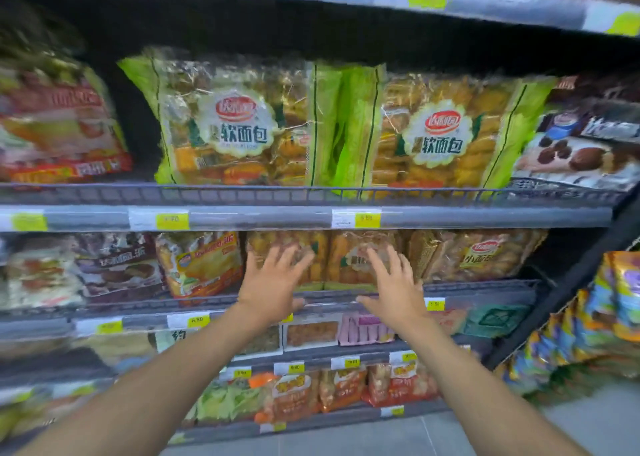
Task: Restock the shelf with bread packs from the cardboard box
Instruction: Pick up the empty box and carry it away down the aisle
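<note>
Head view, motion-blurred toward the edges. Left hand [273,282] and right hand [394,282] are both raised palm-forward, fingers spread wide and straight, holding nothing. They sit in front of two bread packs [343,265] standing side by side on the middle shelf [485,291]. The fingertips overlap the pack fronts; the blur hides whether they make contact. Packs: clear crinkly film, glossy, golden-brown rolls showing through, upright, touching each other. Just right of them is a similar pack [481,254] with a red oval logo. Just left is an orange-labelled pack [204,265], tilted.

Tier above: two large pillow-shaped bags [235,123] with lime-green ends and scalloped white labels, behind a low wire fence [311,192]. Chocolate-cake pack [581,144] to their right, red pack [59,123] to their left. Grey edge strips carry yellow price tags [172,220]. Lower tiers: flat trays [311,334], orange-red pouches [294,396]. Far right: a column of shiny snack bags [616,299]. Bare forearms [156,379] cross the lower tiers and hide parts of them.
</note>
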Action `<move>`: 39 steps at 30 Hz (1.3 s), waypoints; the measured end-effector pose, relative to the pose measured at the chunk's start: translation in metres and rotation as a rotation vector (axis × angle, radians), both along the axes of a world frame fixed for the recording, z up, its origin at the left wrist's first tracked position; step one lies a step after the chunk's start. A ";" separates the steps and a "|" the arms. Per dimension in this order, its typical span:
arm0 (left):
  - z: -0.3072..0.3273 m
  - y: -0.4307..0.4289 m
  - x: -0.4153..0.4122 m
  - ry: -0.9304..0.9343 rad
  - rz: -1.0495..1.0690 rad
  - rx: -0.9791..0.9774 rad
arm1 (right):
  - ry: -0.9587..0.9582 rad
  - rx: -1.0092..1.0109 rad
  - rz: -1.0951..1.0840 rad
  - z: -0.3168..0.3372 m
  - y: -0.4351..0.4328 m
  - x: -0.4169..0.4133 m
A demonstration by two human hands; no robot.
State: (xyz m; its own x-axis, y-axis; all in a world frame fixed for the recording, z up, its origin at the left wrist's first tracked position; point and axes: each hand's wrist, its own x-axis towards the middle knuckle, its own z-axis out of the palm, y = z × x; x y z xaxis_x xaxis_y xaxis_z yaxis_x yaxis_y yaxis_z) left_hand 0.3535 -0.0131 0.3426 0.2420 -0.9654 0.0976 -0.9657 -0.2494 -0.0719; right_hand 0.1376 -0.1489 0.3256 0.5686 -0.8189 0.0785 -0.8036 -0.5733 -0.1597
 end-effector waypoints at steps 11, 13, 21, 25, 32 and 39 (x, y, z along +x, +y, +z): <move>0.084 0.136 -0.091 0.240 -0.251 -0.042 | -0.187 0.150 0.147 0.079 0.114 -0.146; 0.087 0.153 -0.103 0.280 -0.289 -0.069 | -0.275 0.159 0.146 0.083 0.137 -0.170; 0.052 0.212 -0.150 0.396 -0.342 -0.048 | -0.267 0.168 -0.004 0.059 0.222 -0.247; 0.024 0.241 -0.176 0.405 -0.380 0.026 | -0.207 0.202 -0.081 0.035 0.262 -0.280; -0.013 0.276 -0.208 0.446 -0.428 0.129 | -0.142 0.275 -0.179 0.005 0.317 -0.342; -0.051 0.275 -0.237 0.477 -0.373 0.210 | -0.035 0.323 -0.226 -0.024 0.323 -0.395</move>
